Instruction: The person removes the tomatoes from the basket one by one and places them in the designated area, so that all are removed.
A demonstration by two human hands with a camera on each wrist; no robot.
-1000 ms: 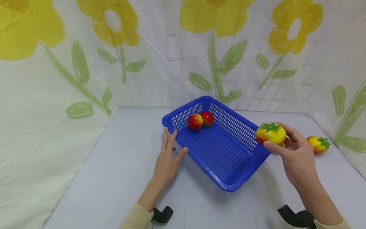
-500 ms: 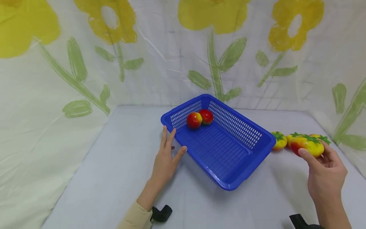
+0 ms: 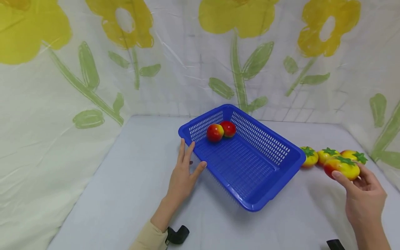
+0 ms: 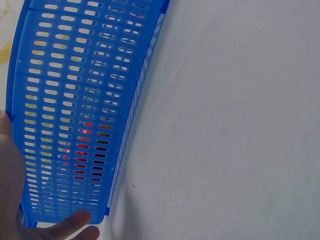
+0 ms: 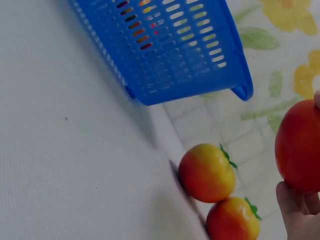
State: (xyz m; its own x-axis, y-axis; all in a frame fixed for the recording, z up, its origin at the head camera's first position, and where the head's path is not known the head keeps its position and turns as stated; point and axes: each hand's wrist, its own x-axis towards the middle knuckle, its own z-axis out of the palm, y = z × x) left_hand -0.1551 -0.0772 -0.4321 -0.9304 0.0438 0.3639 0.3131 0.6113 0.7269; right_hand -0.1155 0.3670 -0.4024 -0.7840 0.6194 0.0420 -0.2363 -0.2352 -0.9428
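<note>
My right hand [image 3: 364, 194] holds a yellow-and-red tomato [image 3: 342, 168] with a green leafy top, thumb in front and fingers behind. In the right wrist view, the tomato's red side [image 5: 300, 145] shows above the thumb. Three similar tomatoes [image 3: 309, 157] stand in a row just behind it, beside the basket's right corner. My left hand [image 3: 181, 177] has its fingers spread and straight against the near-left side of the blue plastic basket [image 3: 247, 192]. Two round red-and-yellow fruits [image 3: 215, 133] lie in the basket's far-left corner.
The basket stands at an angle on a table with a pale cover [image 3: 131, 166]. Behind it hangs a white curtain [image 3: 178, 83] with yellow flowers, reaching round both sides. Black wrist mounts [image 3: 178, 235] show at both forearms.
My right hand has moved right, away from the basket's right corner, with the tomato still held. The tomatoes behind it have come into fuller view. The left hand and basket stay put.
</note>
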